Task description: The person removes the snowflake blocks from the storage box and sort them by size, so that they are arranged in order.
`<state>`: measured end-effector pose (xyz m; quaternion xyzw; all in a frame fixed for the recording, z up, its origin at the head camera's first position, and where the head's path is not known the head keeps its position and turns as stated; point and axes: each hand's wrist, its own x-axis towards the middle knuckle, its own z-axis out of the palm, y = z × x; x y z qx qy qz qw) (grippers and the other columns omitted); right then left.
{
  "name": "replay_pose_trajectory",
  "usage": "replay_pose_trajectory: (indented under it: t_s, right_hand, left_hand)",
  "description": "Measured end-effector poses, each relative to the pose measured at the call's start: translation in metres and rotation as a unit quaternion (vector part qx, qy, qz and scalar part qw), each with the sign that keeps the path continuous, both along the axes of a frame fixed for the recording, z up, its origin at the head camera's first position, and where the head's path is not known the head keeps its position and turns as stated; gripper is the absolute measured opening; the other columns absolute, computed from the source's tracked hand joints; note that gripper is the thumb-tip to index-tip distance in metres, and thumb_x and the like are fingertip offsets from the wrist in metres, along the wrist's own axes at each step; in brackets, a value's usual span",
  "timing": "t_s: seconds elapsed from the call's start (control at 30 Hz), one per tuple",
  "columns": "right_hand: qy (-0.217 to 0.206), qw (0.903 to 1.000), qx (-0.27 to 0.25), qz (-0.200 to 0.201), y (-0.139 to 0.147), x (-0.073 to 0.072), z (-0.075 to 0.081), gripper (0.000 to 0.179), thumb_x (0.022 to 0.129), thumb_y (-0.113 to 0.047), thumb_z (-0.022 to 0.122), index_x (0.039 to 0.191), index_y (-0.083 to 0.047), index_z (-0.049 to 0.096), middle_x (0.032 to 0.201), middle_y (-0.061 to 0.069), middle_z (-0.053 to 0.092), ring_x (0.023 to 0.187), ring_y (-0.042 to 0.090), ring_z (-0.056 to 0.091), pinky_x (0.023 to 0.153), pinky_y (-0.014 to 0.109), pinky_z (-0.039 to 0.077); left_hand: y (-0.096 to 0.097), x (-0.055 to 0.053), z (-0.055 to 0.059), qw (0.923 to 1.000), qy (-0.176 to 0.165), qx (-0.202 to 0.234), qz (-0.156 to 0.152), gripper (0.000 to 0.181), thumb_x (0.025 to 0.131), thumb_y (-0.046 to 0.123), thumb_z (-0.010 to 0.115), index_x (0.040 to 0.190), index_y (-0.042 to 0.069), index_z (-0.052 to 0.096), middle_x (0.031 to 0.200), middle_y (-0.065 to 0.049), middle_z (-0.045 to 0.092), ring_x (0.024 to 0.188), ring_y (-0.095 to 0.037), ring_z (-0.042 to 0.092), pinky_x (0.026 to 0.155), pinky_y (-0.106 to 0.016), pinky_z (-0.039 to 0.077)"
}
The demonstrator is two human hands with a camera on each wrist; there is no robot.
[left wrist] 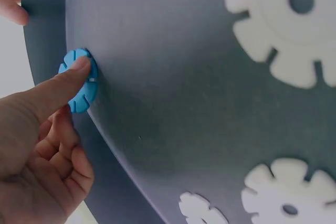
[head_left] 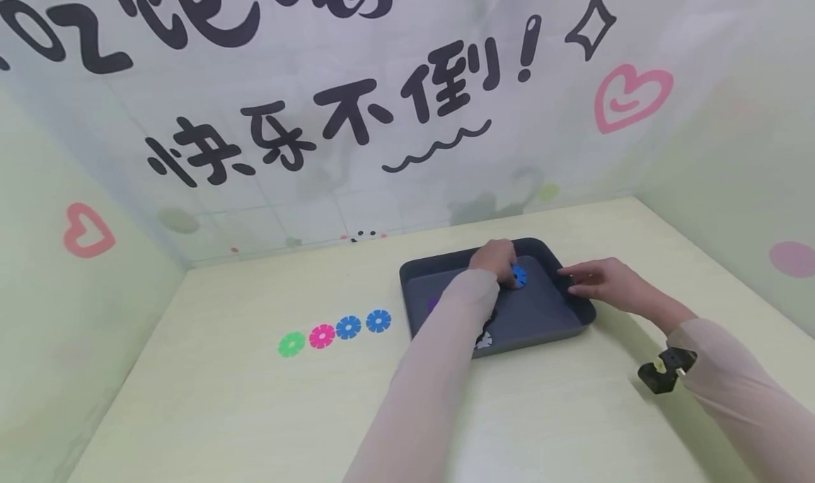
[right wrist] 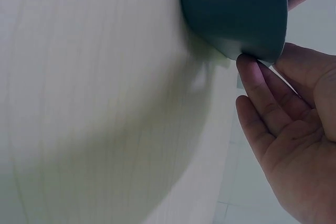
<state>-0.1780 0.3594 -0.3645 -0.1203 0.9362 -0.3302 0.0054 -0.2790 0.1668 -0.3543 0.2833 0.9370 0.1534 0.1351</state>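
My left hand (head_left: 493, 260) reaches into a dark grey tray (head_left: 541, 306). Its thumb and fingers pinch a blue notched disc (left wrist: 81, 100), tilted on edge by the tray's wall in the left wrist view. At the tray's right side is my right hand (head_left: 608, 283), gripping the rim with fingertips on the outer wall and the thumb over the edge. Inside the tray lie white notched discs (left wrist: 281, 184), a bit of purple (head_left: 433, 303) and something black (head_left: 489, 319). My left forearm hides part of the tray.
Left of the tray, a row on the pale table (head_left: 223, 398) holds a green disc (head_left: 284, 347), a pink disc (head_left: 315, 338) and two blue discs (head_left: 341, 329). Walls stand behind and on both sides. A black wrist device (head_left: 659, 377) sits at my right cuff.
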Motion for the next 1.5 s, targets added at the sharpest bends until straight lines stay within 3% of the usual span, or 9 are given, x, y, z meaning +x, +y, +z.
replay_pose_trajectory:
  t_s: [0.13, 0.27, 0.43, 0.7, 0.9, 1.13, 1.4, 1.5]
  right_hand:
    - [0.008, 1.0, 0.001, 0.005, -0.001, -0.001, 0.0, 0.036, 0.083, -0.007, 0.066, 0.114, 0.01, 0.058, 0.102, 0.025, 0.062, 0.088, 0.034, 0.063, 0.065, 0.027, 0.05]
    - [0.01, 0.9999, 0.006, 0.002, -0.001, -0.001, 0.001, 0.036, 0.083, -0.008, 0.066, 0.114, 0.01, 0.058, 0.102, 0.025, 0.062, 0.088, 0.033, 0.063, 0.065, 0.028, 0.05]
    - [0.007, 0.9999, 0.012, -0.004, -0.001, 0.0, 0.0, 0.036, 0.083, -0.008, 0.066, 0.114, 0.009, 0.058, 0.102, 0.024, 0.062, 0.087, 0.032, 0.063, 0.065, 0.028, 0.05]
    - [0.01, 0.9999, 0.005, -0.003, 0.0, 0.001, -0.003, 0.036, 0.083, -0.008, 0.067, 0.113, 0.009, 0.059, 0.098, 0.022, 0.064, 0.085, 0.029, 0.063, 0.063, 0.026, 0.05]
    - [0.022, 0.9997, -0.002, 0.007, 0.001, 0.001, -0.003, 0.036, 0.082, -0.008, 0.067, 0.112, 0.01, 0.059, 0.096, 0.022, 0.064, 0.084, 0.028, 0.064, 0.063, 0.026, 0.05]
    - [0.029, 0.9995, 0.008, 0.009, 0.003, 0.0, -0.006, 0.035, 0.082, -0.008, 0.068, 0.112, 0.009, 0.06, 0.093, 0.018, 0.065, 0.08, 0.017, 0.063, 0.062, 0.025, 0.05]
    - [0.022, 0.9997, 0.011, 0.01, 0.003, 0.0, -0.005, 0.037, 0.083, -0.012, 0.067, 0.113, 0.008, 0.059, 0.096, 0.02, 0.065, 0.084, 0.027, 0.064, 0.063, 0.026, 0.05]
    - [0.019, 0.9998, 0.006, 0.009, 0.004, 0.0, -0.005, 0.037, 0.083, -0.011, 0.067, 0.114, 0.008, 0.059, 0.099, 0.022, 0.064, 0.086, 0.031, 0.063, 0.064, 0.026, 0.05]
  left_hand:
    - [-0.005, 0.0, 0.004, 0.9994, 0.032, 0.007, 0.009, 0.035, 0.071, 0.02, 0.08, 0.059, 0.016, 0.047, 0.06, 0.009, 0.039, 0.053, -0.005, 0.035, 0.048, -0.018, 0.032]
    - [-0.009, 0.001, 0.006, 0.9989, 0.041, 0.016, 0.014, 0.018, 0.072, 0.021, 0.079, 0.08, 0.017, 0.064, 0.084, 0.011, 0.057, 0.073, -0.004, 0.051, 0.06, -0.018, 0.041]
    - [-0.014, 0.003, 0.004, 0.9988, 0.031, 0.034, 0.017, 0.02, 0.074, 0.02, 0.077, 0.091, 0.015, 0.067, 0.09, 0.008, 0.061, 0.079, -0.005, 0.054, 0.065, -0.017, 0.042]
    - [-0.031, -0.001, 0.008, 0.9958, 0.011, 0.088, -0.022, 0.011, 0.075, 0.014, 0.076, 0.082, 0.009, 0.068, 0.082, 0.005, 0.061, 0.073, -0.007, 0.053, 0.063, -0.016, 0.042]
    - [-0.059, -0.005, 0.027, 0.9936, 0.002, 0.102, -0.048, 0.007, 0.078, 0.009, 0.073, 0.083, 0.005, 0.07, 0.084, 0.0, 0.064, 0.077, -0.011, 0.057, 0.066, -0.018, 0.044]
    - [-0.097, -0.009, 0.042, 0.9941, 0.004, 0.091, -0.059, 0.011, 0.078, 0.007, 0.073, 0.086, 0.001, 0.069, 0.085, -0.004, 0.065, 0.078, -0.012, 0.055, 0.069, -0.02, 0.045]
    - [-0.155, -0.005, 0.054, 0.9954, 0.005, 0.07, -0.065, 0.01, 0.077, 0.007, 0.073, 0.084, 0.003, 0.066, 0.078, -0.003, 0.062, 0.072, -0.014, 0.055, 0.067, -0.023, 0.046]
    - [-0.176, 0.0, 0.059, 0.9961, 0.002, 0.06, -0.064, 0.009, 0.078, 0.007, 0.072, 0.083, 0.004, 0.065, 0.077, -0.002, 0.062, 0.071, -0.014, 0.056, 0.075, -0.025, 0.046]
